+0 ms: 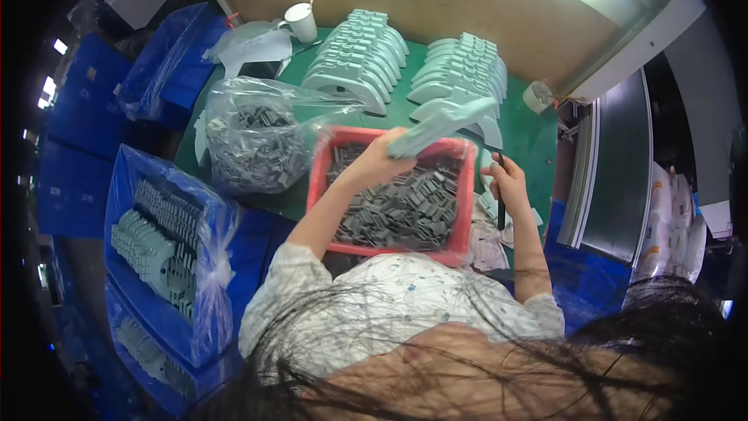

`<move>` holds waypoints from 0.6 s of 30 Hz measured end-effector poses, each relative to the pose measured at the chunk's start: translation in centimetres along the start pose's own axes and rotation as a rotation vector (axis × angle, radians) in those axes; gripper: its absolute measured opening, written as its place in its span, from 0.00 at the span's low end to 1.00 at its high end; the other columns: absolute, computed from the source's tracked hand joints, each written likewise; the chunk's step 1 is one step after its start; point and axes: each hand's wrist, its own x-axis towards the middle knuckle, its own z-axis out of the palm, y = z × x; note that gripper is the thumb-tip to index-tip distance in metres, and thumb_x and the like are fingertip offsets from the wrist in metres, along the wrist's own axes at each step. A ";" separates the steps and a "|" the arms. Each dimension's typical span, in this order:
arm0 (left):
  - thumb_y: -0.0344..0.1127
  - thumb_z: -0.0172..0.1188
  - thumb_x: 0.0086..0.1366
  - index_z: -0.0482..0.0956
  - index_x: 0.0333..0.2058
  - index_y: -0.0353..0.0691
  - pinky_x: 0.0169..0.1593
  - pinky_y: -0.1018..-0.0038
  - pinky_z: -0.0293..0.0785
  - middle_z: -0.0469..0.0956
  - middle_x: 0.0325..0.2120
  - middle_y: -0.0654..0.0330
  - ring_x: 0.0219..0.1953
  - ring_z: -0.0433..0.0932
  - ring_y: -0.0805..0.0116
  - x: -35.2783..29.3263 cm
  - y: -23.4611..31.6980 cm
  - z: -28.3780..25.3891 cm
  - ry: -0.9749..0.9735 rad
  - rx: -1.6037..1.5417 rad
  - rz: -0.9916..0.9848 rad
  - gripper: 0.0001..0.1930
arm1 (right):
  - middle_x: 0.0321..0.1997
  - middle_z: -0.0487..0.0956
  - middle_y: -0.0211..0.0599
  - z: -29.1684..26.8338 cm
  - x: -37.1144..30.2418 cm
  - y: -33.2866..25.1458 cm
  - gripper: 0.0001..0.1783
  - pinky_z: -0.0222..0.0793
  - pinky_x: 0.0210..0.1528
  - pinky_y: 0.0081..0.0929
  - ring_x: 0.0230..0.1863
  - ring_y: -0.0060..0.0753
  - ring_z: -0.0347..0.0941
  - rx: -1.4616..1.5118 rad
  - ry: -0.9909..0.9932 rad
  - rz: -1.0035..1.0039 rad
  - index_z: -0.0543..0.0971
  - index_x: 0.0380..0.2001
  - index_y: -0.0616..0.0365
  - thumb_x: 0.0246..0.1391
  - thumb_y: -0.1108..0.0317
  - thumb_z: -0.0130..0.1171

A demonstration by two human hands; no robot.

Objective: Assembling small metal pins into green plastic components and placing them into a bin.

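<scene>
My left hand [375, 160] is closed on one end of a pale green plastic part [440, 126], slightly blurred, held above the far side of a red bin [467, 210]. Small grey metal clips [405, 206] lie heaped in that bin. Right of the bin, my right hand [508, 183] grips a thin black stick-like tool [501, 214], held roughly upright; its exact kind does not show. Just beyond my hands stand two rows of similar curved pale green parts, a left row [358, 62] and a right row [460, 70].
A clear plastic bag of grey clips [261, 144] sits left of the bin on the green table [538, 148]. A white mug [301, 23] and a tape roll [538, 97] stand farther back. Bag-lined blue crates [210, 288] with more parts are at left. A cloth [488, 245] lies at right.
</scene>
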 end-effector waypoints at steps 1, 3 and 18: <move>0.27 0.56 0.46 0.68 0.45 0.35 0.42 0.75 0.66 0.72 0.38 0.56 0.39 0.71 0.70 1.6 0.5 -1.2 -0.013 0.363 0.142 0.23 | 0.26 0.75 0.38 0.9 -0.6 -0.1 0.22 0.51 0.10 0.14 0.10 0.13 0.58 -0.003 0.002 -0.001 0.64 0.47 0.67 0.48 0.68 0.48; 0.30 0.59 0.45 0.71 0.40 0.35 0.40 0.74 0.67 0.75 0.33 0.54 0.37 0.73 0.67 5.2 -0.1 -3.4 0.082 0.397 0.159 0.20 | 0.26 0.75 0.37 2.2 -2.2 0.1 0.21 0.51 0.10 0.13 0.10 0.12 0.58 0.014 0.043 0.016 0.64 0.46 0.66 0.48 0.68 0.47; 0.32 0.62 0.37 0.73 0.37 0.34 0.41 0.75 0.67 0.76 0.32 0.57 0.35 0.73 0.68 11.3 -7.8 -25.0 -0.257 0.550 -0.400 0.23 | 0.23 0.72 0.32 1.4 -7.7 3.6 0.21 0.57 0.13 0.14 0.14 0.15 0.61 0.070 0.320 0.245 0.64 0.46 0.68 0.45 0.72 0.47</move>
